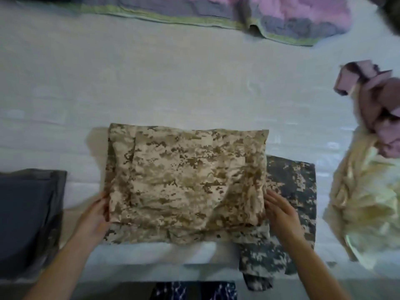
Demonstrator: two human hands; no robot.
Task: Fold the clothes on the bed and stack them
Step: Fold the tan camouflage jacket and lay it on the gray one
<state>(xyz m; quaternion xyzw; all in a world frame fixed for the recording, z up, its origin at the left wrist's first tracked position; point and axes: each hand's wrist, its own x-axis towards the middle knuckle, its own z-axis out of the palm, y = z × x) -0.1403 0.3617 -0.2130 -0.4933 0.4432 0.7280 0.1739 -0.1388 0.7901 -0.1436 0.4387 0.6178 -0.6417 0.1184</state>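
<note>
Dark blue cloth with white marks (195, 290) sits nearest, at six o'clock, right at the bottom edge; it could be what the person wears, but I cannot tell.

Just past it lies the white bed (173, 89). On the bed, close to the near edge, sits a folded tan spotty cloth (186, 174). It looks like a neat, flat block. It rests partly on a grey spotty cloth (290, 211), which pokes out at four o'clock and hangs over the bed's edge. So I think these two make a stack, and the tan one is just being set on top.

At nine o'clock sits a dark grey folded cloth (28, 215). It looks done too.

At three o'clock there is a messy heap: a pink cloth (376, 105) on a shiny cream cloth (363, 200). These are not folded yet. At twelve o'clock lies a pink and grey blanket (238, 14). So I think the job is about half done.

Both arms reach forward from the bottom. The left hand (95, 215) holds the tan cloth's left edge, with its fingers curled around the side and tucked under. The right hand (281, 213) touches the right edge, with its fingers straight and close together, lying flat on the grey cloth.
</note>
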